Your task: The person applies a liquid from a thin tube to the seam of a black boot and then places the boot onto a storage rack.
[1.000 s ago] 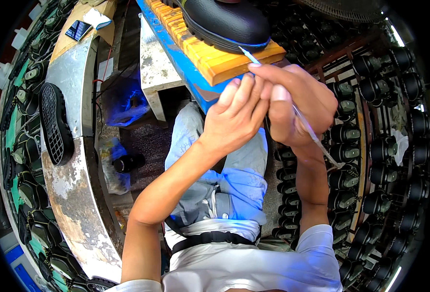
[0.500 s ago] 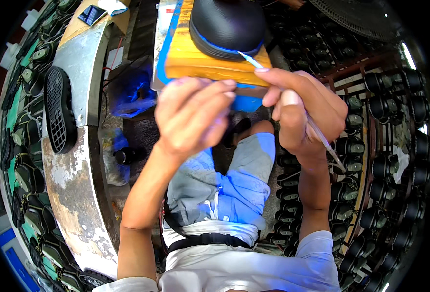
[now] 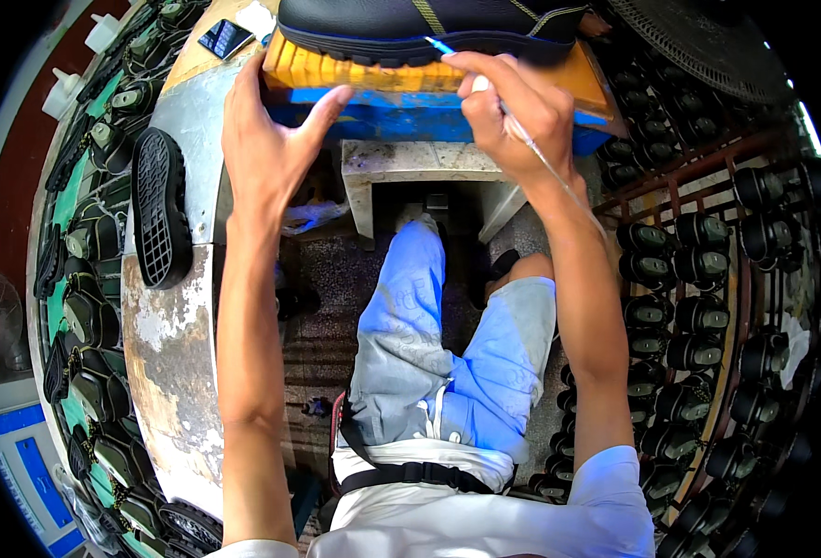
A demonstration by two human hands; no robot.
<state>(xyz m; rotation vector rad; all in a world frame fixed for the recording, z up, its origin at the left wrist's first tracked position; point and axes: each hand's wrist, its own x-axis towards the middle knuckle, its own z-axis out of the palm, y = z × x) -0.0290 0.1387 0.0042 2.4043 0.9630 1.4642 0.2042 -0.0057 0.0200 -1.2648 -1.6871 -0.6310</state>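
Observation:
A black shoe [image 3: 373, 20] with yellow stitching lies sideways at the top of the head view, its toe to the left. The sole rests on a yellow ribbed block [image 3: 331, 76] over a blue base [image 3: 401, 112]. My right hand [image 3: 527, 116] pinches a thin pen-like stick [image 3: 522, 132], its pale tip at the seam where upper meets sole. Thumb spread from the fingers, my left hand [image 3: 266, 149] hovers open near the block's front left corner, holding nothing.
On the left, a worn metal-topped bench [image 3: 173, 325] carries a loose black sole [image 3: 159, 209] and a phone [image 3: 225, 37]. Racks of black shoes [image 3: 699, 279] line the right. A fan [image 3: 689, 42] stands at the back right, and a small stool [image 3: 420, 160] sits under the blue base.
The shoe has turned from toe facing me to lying sideways. My left hand has moved left and spread its thumb. My right hand keeps the stick's tip at the sole's edge.

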